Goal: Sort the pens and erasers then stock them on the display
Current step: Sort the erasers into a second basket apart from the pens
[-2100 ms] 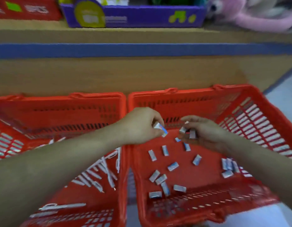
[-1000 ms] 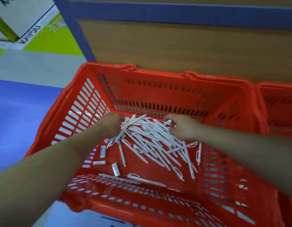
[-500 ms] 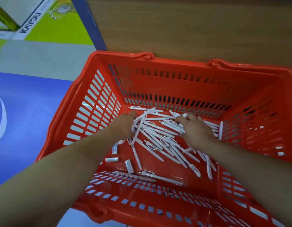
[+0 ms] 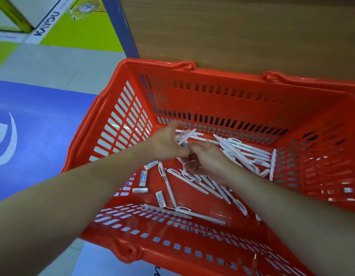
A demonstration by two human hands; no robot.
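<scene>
Inside the orange basket lies a heap of white pens, spread from the middle to the right wall. Several small white erasers lie at the bottom left. My left hand sits over the far left of the heap and grips a small bundle of pens. My right hand is right beside it, thumb and fingers curled, pinching pens at that bundle. Its lower fingers are blurred and hide the pens beneath them.
A wooden display panel with a blue edge rises right behind the basket. To the left is floor with a blue mat and a green patch. Small white items show through the basket's right mesh wall.
The view swung from the eraser basket to the pen basket. My hands, half a second ago spread apart on the heap, have come together at its far left, with pens now in the left hand.
</scene>
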